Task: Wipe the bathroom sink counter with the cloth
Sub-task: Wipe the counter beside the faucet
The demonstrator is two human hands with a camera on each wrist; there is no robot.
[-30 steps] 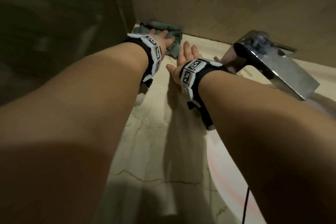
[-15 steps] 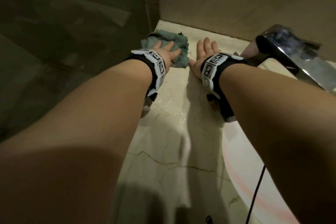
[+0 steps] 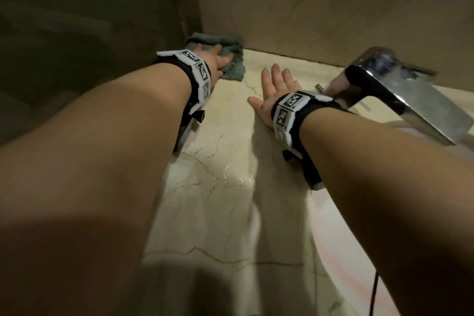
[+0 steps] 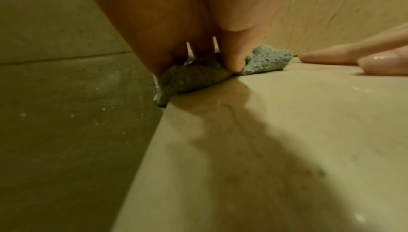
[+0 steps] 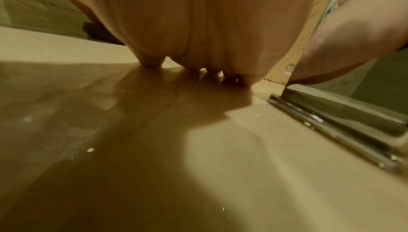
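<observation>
A crumpled green cloth (image 3: 234,69) lies in the back left corner of the beige marble counter (image 3: 220,187), against both walls. My left hand (image 3: 218,59) grips it, fingers curled over the bunched fabric. In the left wrist view the thumb (image 4: 234,59) digs into a fold of the cloth (image 4: 194,78). My right hand (image 3: 277,84) lies flat and open on the bare counter, a hand's width right of the cloth, holding nothing. In the right wrist view its fingertips (image 5: 152,61) touch the wet surface.
A chrome faucet (image 3: 402,95) juts out just right of my right wrist; its base (image 5: 344,124) is close to that hand. The white sink basin (image 3: 343,251) curves along the lower right. Water droplets (image 3: 236,177) glint mid-counter. Walls close the back and left.
My left hand has pushed the cloth back into the corner. The gap between the cloth and my right hand has widened, and that hand still lies flat on the counter.
</observation>
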